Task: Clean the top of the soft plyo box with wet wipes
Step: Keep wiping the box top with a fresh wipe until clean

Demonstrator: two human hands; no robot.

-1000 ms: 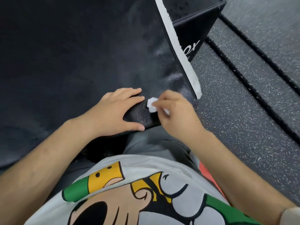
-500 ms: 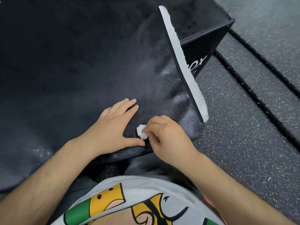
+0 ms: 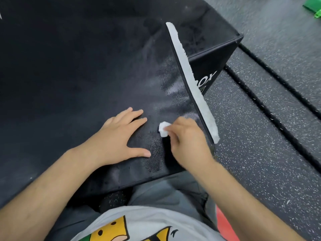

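Soft plyo box [image 3: 86, 66], black, fills most of the view, top facing the camera, w/ its near right corner just in front of the person. Left hand [image 3: 121, 138] lies flat on the top nr that corner, fingers straight & close together, thumb spread out to the right, holding nothing. Right hand [image 3: 187, 141] is just beside it, fingers curled, pinching a small wadded wet wipe [image 3: 163, 130] at the fingertips. The wipe sits on the box top btwn the two hands, touching the vinyl. Top around the wipe looks patchy & shiny, w/ pale smears running up toward the far edge. A white strip [image 3: 191, 80], fuzzy-edged, runs along the box's right edge from far end to near corner. White lettering [image 3: 206, 80] shows on the side panel, partly hidden by the strip. Speckled grey floor [image 3: 260, 145] lies to the right, crossed by two black lines [image 3: 274, 120]. Green object [image 3: 312, 7] at top right, cut off. Printed T-shirt [image 3: 139, 223] at btm.
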